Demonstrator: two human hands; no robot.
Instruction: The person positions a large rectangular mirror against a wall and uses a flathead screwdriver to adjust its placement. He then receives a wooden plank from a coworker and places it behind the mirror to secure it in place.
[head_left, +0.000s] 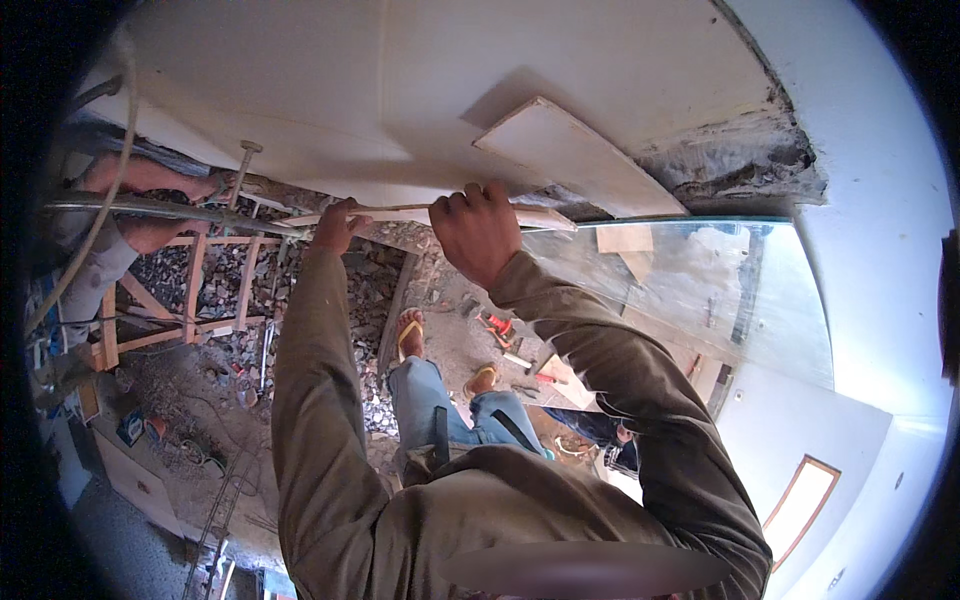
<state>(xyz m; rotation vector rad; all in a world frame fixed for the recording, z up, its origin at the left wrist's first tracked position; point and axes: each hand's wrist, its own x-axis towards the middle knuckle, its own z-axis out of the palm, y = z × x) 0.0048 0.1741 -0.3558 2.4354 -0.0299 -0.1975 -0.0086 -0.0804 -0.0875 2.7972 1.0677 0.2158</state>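
Observation:
My right hand (478, 234) grips a long, narrow board (401, 214) from above, with the fingers curled over its upper edge. My left hand (339, 226) holds the same board farther left, the thumb and fingers closed about it. The board runs roughly level, at arm's length before me, beneath a broad pale panel surface (300, 90). Just right of my right hand, a loose flat panel piece (581, 157) slants against that surface. Its lower end meets the top edge of a glass pane (697, 292).
At the left, a co-worker's arm (150, 176) reaches in by a metal pole (172, 213) and a hanging hose (124, 150). Below stand a wooden frame (195, 289) and rubble (360, 300). A hammer (517, 361) and a red tool (496, 325) lie near my feet; another person (592, 429) is behind.

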